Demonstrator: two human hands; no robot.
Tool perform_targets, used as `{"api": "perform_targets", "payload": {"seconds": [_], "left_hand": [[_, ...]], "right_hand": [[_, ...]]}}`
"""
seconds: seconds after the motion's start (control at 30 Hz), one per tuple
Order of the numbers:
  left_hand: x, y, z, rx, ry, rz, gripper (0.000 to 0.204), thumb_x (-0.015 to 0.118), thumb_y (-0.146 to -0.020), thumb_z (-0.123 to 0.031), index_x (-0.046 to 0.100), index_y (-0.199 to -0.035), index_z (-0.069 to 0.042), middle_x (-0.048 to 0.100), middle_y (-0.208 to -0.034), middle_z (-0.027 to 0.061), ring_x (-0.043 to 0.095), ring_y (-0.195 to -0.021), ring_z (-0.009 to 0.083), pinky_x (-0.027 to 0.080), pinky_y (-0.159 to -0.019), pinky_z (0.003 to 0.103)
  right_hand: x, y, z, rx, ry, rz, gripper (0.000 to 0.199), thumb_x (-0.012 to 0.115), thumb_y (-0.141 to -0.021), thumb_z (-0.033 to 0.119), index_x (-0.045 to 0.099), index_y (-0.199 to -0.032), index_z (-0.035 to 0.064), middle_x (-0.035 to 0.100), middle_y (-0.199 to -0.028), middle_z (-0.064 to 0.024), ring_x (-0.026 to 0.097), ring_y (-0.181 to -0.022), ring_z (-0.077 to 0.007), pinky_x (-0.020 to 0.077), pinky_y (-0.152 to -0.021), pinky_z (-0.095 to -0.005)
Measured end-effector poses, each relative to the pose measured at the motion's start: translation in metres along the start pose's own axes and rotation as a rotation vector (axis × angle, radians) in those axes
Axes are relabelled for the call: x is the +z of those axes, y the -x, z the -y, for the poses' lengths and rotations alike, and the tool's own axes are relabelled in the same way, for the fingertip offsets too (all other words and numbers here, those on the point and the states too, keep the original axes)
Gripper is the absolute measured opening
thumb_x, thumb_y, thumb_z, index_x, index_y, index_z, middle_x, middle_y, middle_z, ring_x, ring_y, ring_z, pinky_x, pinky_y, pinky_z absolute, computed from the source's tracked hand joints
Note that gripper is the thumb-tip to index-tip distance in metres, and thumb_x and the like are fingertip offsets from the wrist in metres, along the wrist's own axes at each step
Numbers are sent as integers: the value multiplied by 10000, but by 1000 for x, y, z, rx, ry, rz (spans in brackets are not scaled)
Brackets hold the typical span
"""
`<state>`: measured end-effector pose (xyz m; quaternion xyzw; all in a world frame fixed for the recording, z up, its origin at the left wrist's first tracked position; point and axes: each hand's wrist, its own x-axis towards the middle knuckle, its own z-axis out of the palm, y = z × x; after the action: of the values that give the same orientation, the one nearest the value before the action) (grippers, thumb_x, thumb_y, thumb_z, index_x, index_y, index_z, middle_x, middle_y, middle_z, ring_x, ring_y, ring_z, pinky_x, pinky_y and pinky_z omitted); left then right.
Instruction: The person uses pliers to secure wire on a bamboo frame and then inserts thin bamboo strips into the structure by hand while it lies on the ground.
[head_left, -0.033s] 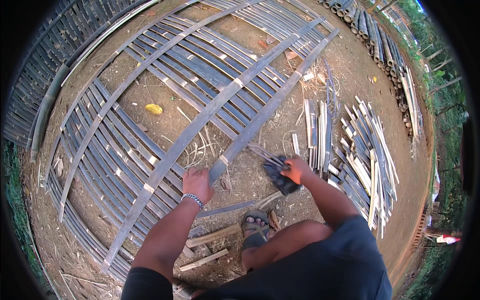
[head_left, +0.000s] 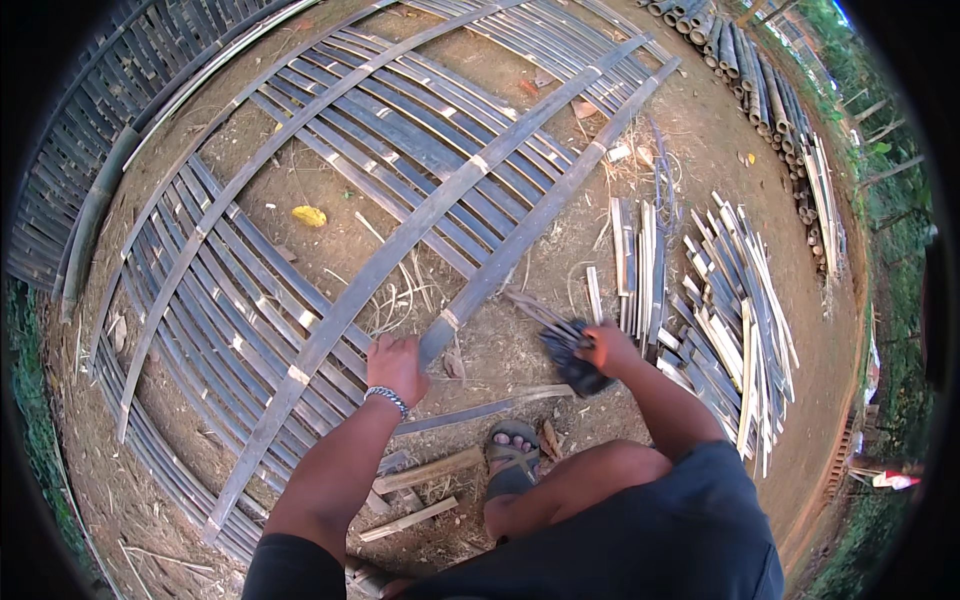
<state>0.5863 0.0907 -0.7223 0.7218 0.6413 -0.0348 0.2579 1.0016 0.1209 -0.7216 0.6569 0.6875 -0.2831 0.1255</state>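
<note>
A large lattice of dark split-bamboo slats [head_left: 376,258] lies on the ground, with pale ties where the slats cross. My left hand [head_left: 397,362] is closed round the near end of its right-hand edge slat [head_left: 495,268]. To the right, my right hand [head_left: 610,350] is closed on a bunch of thin greyish strips [head_left: 540,312], whose tips point toward that edge slat. Against this hand hangs a black crumpled, bag-like thing [head_left: 580,374]; motion blurs it, and whether the fingers grip it too is unclear.
Split bamboo pieces [head_left: 735,320] are heaped at the right, beside a smaller bundle of strips [head_left: 640,265]. Whole bamboo poles [head_left: 745,70] are stacked at the far right. Another slatted panel [head_left: 90,120] stands far left. Offcuts [head_left: 425,470] lie by my sandalled foot [head_left: 512,455].
My right hand has shifted slightly right and downward, together with the thin strips and the black thing. The left hand keeps its place on the slat.
</note>
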Motion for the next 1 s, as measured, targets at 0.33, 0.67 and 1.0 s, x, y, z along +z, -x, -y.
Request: {"api": "perform_targets", "payload": {"seconds": [0.33,0.67,1.0], "left_hand": [[-12,14,9,-142,102,-207,808,762,-844,-422,443,-1489,-55,405,-1538,204,346,-1451,385,209,-1210,574],[45,205,245,-932,-90,-407,937,559,-942,-616,246,-1593,-19,182,-1672,237,123,-1568,377,48,-1241,603],[50,215,238,-984,160,-525,960,564,-869,-677,318,-1586,-88,235,-1664,199,175,-1558,362,79,-1244,585]], "right_hand": [[-45,88,-34,405,343,289,779,904,-634,537,675,-1257,130,648,-1260,-189,662,-1162,-350,532,-980,-451],[-34,-30,259,-640,251,227,582,800,-821,405,624,-1307,136,612,-1296,-167,610,-1186,-374,494,-997,-478],[123,-9,543,-1316,17,210,537,751,-878,332,600,-1353,133,525,-1422,-160,469,-1352,-365,300,-1166,-550]]}}
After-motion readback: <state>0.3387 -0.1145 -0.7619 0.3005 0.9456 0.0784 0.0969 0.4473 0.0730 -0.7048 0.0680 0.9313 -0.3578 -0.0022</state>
